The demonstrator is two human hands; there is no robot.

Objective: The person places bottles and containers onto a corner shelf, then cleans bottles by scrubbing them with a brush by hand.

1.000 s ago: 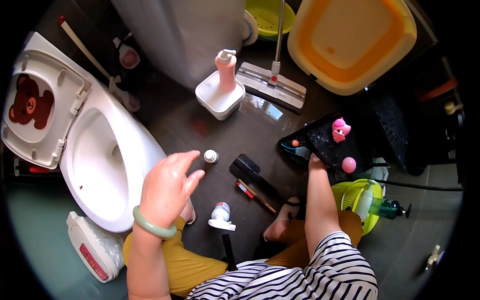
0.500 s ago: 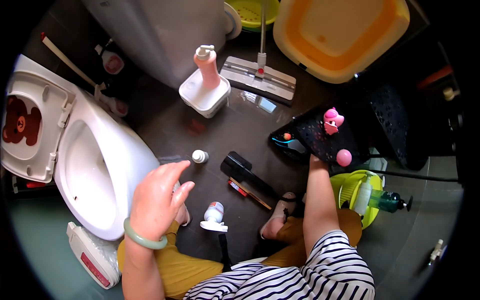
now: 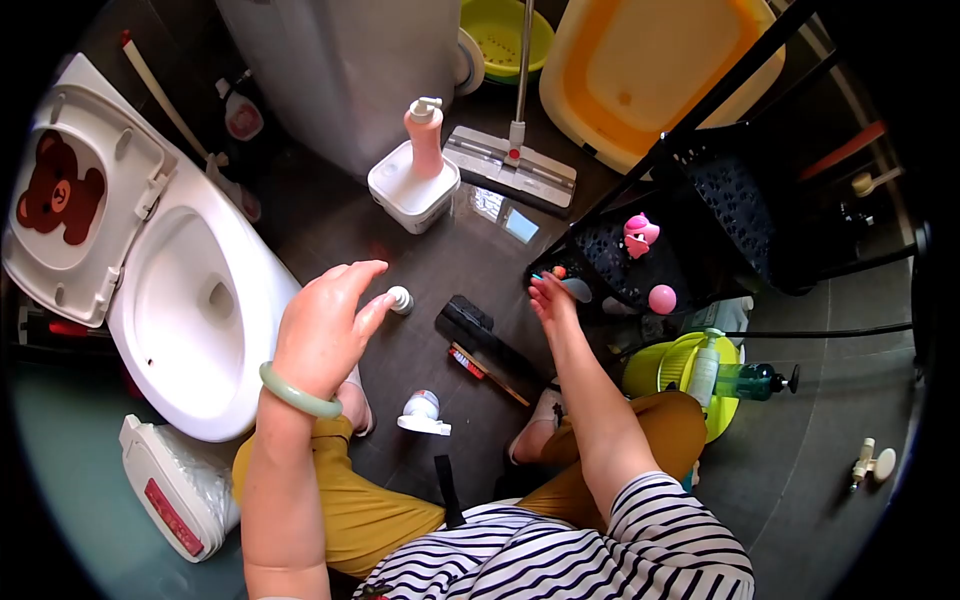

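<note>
Up from the lower edge comes our left forearm, nearly straight ahead, the wrist bending slightly inward. Our left hand shows its back, fingers reaching across, thumb standing apart from them. On the other side our right forearm slants forward and inward, and our right hand holds its fingers close together, slightly bent; their grip we can't make out.

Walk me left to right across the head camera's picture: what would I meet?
Bear picture, left hand, spray bottle, red-bristled brush, right hand, pink ball, green bottle.
</note>
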